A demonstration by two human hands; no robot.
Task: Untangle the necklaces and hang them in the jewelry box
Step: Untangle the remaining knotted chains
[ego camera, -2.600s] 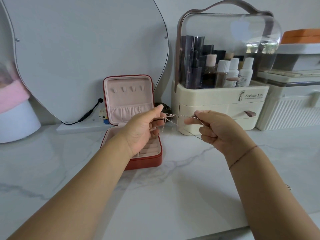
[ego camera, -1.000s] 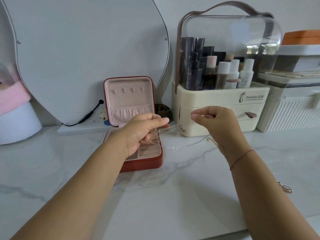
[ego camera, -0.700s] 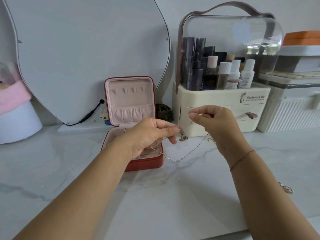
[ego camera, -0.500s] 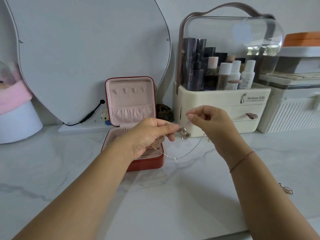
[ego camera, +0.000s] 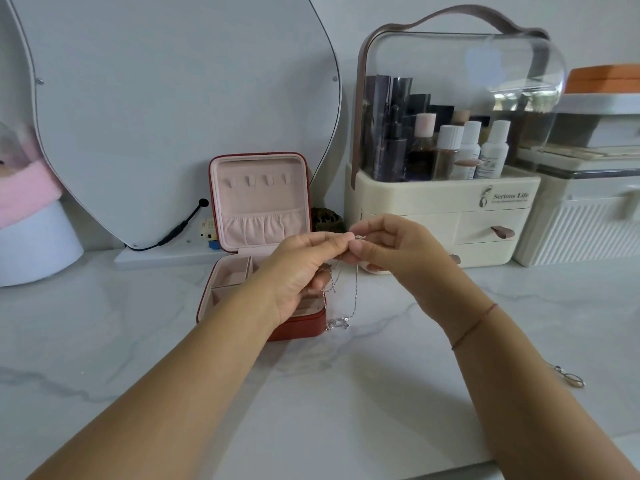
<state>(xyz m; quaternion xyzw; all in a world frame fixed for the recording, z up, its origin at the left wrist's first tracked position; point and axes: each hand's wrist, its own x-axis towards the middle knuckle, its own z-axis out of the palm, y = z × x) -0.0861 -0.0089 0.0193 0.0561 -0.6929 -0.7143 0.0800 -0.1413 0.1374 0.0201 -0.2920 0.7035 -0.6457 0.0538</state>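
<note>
A thin silver necklace (ego camera: 355, 296) hangs in a loop from both hands, its pendant (ego camera: 336, 323) dangling low beside the box. My left hand (ego camera: 304, 268) and my right hand (ego camera: 398, 251) meet fingertip to fingertip, each pinching the chain's ends near the clasp. The red jewelry box (ego camera: 258, 209) stands open just behind my left hand, its pink lid upright with small hooks near the top and a gathered pocket below. A second necklace (ego camera: 568, 375) lies on the counter at the right, past my right forearm.
The marble counter (ego camera: 138, 341) holds a large mirror (ego camera: 173, 98) at the back left, a cream cosmetics organizer (ego camera: 443, 216) with a clear dome and a white ribbed case (ego camera: 585, 230) at the right. A pink and white object (ego camera: 31, 230) sits far left.
My hands have come together in front of the organizer. The chain, stretched sideways between them before, now hangs straight down in a narrow loop with the pendant at the bottom.
</note>
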